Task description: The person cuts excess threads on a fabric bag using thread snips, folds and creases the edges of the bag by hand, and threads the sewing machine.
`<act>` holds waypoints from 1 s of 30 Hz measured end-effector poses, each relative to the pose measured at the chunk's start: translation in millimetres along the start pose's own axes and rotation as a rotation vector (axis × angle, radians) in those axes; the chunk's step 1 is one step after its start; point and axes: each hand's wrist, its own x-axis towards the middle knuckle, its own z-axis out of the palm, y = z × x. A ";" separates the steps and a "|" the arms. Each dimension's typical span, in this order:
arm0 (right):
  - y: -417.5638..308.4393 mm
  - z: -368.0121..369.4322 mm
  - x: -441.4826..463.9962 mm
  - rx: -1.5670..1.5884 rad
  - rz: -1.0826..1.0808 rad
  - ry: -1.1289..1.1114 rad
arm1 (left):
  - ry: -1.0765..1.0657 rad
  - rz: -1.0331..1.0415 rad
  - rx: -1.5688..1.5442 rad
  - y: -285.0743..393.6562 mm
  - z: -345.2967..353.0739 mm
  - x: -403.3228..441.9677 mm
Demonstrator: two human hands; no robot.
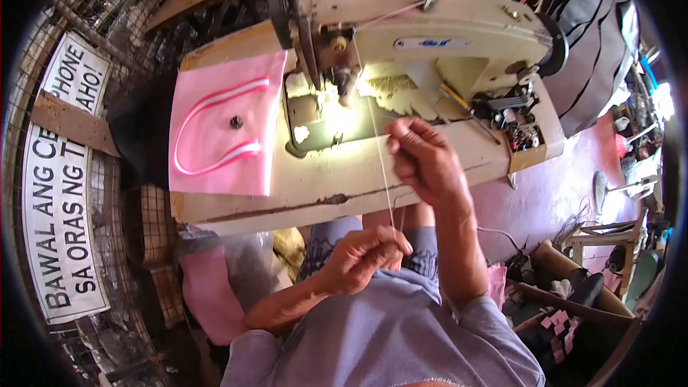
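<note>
Sewing machine (459, 21): upper centre of frame. Pink panel (222, 149): left of centre. Right hand (424, 159): centre, fingers curled, grip cannot be told. Left hand (367, 258): lower centre, pinching thread. Thread (383, 165): centre, descending to left hand.

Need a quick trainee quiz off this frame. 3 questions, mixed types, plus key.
1. Short answer: what runs from the sewing machine down to the left hand?

2. True or false: the small dark round piece lies on the pink sheet, inside the curve of the strap.

3. Multiple choice: the right hand is
A) flat on the pink sheet
B) raised, fingers curled
C) resting in the lap

Key:
1. Thread
2. True
3. B
</note>
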 end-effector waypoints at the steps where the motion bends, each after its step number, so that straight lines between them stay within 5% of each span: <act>1: -1.6 -11.2 -0.5 0.018 0.002 -0.035 | -0.096 -0.065 0.031 -0.1 -3.8 -7.8; 6: -4.9 -63.1 -28.2 -0.036 -0.207 0.388 | -0.170 -0.223 0.338 10.2 -32.7 -11.2; 8: -6.6 -95.0 -33.7 -0.054 -0.360 0.402 | -0.139 -0.132 0.319 1.4 -43.1 -6.9; 10: -2.4 -87.9 -32.2 -0.371 -0.363 0.460 | -0.161 -0.111 0.401 9.5 -51.4 7.2; 13: 9.0 -69.3 -18.0 -0.943 -0.369 0.481 | -0.036 0.296 1.281 15.0 -70.9 42.3; 14: 12.0 -61.0 -8.3 -1.062 -0.467 0.460 | 0.005 0.317 1.582 18.6 -81.6 56.4; 17: 20.2 -41.6 21.5 -1.244 -0.585 0.384 | 0.259 0.111 1.857 15.6 -97.2 75.5; 21: 24.1 -24.9 37.4 -1.314 -0.394 0.343 | 0.283 0.200 1.844 8.3 -126.5 70.3; 24: 37.6 -33.2 48.9 -1.329 -0.572 0.307 | 0.424 0.084 1.693 17.4 -134.6 60.5; 30: 48.1 -43.5 50.5 -1.219 -0.789 0.381 | 0.743 0.082 0.763 51.2 -153.6 1.5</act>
